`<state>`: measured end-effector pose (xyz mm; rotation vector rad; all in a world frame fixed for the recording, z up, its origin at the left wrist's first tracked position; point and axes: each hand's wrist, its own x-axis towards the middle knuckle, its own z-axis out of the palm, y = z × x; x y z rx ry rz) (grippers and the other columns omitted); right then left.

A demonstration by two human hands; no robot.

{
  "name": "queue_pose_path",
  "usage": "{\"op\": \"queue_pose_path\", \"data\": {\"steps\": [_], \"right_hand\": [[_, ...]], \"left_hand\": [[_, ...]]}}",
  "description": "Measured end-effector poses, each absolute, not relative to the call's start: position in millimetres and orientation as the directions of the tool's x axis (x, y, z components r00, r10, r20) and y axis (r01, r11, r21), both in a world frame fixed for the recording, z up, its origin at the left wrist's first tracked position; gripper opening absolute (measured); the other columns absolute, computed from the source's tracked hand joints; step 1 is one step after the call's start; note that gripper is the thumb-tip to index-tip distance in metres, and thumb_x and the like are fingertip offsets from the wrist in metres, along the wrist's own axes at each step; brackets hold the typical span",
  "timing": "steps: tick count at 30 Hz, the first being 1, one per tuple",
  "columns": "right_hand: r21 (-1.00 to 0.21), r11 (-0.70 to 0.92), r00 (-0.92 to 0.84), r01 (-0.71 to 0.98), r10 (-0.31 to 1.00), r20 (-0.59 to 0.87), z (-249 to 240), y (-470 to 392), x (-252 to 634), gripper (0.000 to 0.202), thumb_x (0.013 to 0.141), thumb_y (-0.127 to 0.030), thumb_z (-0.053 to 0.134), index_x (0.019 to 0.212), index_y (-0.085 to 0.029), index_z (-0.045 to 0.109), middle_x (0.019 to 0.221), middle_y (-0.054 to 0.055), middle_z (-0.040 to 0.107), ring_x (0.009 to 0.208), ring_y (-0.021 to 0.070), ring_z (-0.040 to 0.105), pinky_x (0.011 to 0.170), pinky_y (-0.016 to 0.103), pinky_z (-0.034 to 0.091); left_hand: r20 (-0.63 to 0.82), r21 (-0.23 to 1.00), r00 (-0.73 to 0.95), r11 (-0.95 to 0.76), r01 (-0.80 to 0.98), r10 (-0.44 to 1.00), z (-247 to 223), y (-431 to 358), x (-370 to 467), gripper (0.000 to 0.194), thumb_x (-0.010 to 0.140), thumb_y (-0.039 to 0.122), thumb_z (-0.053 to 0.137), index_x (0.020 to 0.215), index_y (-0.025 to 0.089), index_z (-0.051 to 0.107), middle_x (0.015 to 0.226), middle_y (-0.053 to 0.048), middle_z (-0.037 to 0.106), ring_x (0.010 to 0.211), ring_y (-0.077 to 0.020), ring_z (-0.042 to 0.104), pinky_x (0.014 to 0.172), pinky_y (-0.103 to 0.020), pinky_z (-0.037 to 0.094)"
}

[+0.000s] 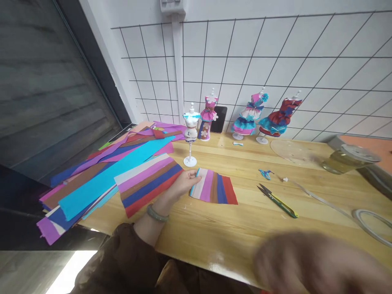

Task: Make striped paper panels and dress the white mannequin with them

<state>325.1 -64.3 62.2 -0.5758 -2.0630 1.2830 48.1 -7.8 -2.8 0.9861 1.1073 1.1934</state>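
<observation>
My left hand [187, 182] pinches the left edge of a small striped piece of crepe paper [216, 186] in light blue, white, purple, brown, blue and red. Beside that wrist lies a larger striped sheet [150, 182] in similar colours. My right hand [318, 263] is a smear of motion at the bottom right, so its fingers cannot be made out. Just behind the small piece stands a white mini dress form [190, 130] with a light blue band across its top. Yellow-green thread snips [278, 201] lie to the right of the paper.
Long crepe paper strips [119, 167] pile up at the left. Three dressed mini forms [246, 116] stand by the tiled wall, a phone [219, 119] behind one. A tape roll [372, 224], blue scraps [266, 174], a small bow [238, 143] and a lidded cup [346, 159] are at the right.
</observation>
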Motion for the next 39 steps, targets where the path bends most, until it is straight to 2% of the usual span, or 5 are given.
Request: {"op": "queue_pose_path", "data": {"steps": [7,15,23,33,39], "right_hand": [[-0.796,0.546,-0.675,0.263,0.693,0.252,54.6,58.3,238.5,0.036,0.078,-0.044,0.055,0.105,-0.021,0.057,0.109,0.007,0.06,0.105,0.0218,0.052,0.093,0.039,0.038],[-0.837,0.485,-0.804,0.254,0.586,0.095,29.0,83.3,196.0,0.036,0.074,-0.05,0.057,0.075,-0.014,0.061,0.063,0.0,0.057,0.057,0.0118,0.05,0.053,0.024,0.039],[-0.963,0.229,-0.816,0.141,0.578,0.017,23.7,102.0,202.9,0.04,0.068,-0.051,0.063,0.083,-0.014,0.062,0.076,0.002,0.064,0.066,0.0135,0.056,0.061,0.026,0.044],[-0.94,0.193,-0.881,0.282,0.439,-0.175,34.3,120.5,236.9,0.042,0.06,-0.046,0.07,0.088,-0.015,0.064,0.085,0.003,0.067,0.075,0.0181,0.061,0.07,0.031,0.048],[-0.937,0.153,-0.8,0.314,0.575,-0.174,33.5,129.9,247.0,0.04,0.063,-0.051,0.067,0.08,-0.015,0.063,0.079,0.004,0.067,0.072,0.0178,0.06,0.071,0.032,0.047]], "left_hand": [[-0.006,0.983,0.114,0.027,-0.179,0.993,-2.6,-9.1,49.5,0.038,0.071,0.039,0.064,0.098,0.013,0.064,0.093,-0.008,0.067,0.082,-0.0186,0.061,0.073,-0.028,0.045],[0.043,0.981,-0.135,-0.067,-0.185,0.99,-6.7,-1.6,41.6,0.035,0.064,0.04,0.069,0.083,0.011,0.064,0.075,-0.003,0.066,0.072,-0.0164,0.061,0.069,-0.027,0.045],[0.021,0.971,-0.184,-0.064,-0.231,0.983,-6.5,2.1,37.2,0.035,0.063,0.037,0.071,0.084,0.011,0.063,0.073,-0.004,0.067,0.071,-0.0162,0.061,0.071,-0.029,0.045],[-0.009,0.958,-0.342,-0.09,-0.273,0.94,-9.4,5.0,22.1,0.029,0.061,0.033,0.073,0.079,0.012,0.062,0.071,-0.003,0.064,0.066,-0.0112,0.057,0.061,-0.021,0.043],[-0.065,0.952,-0.344,-0.045,-0.302,0.937,-7.7,3.2,24.6,0.03,0.06,0.034,0.073,0.078,0.013,0.062,0.072,-0.002,0.063,0.061,-0.0092,0.056,0.056,-0.019,0.042]]}}
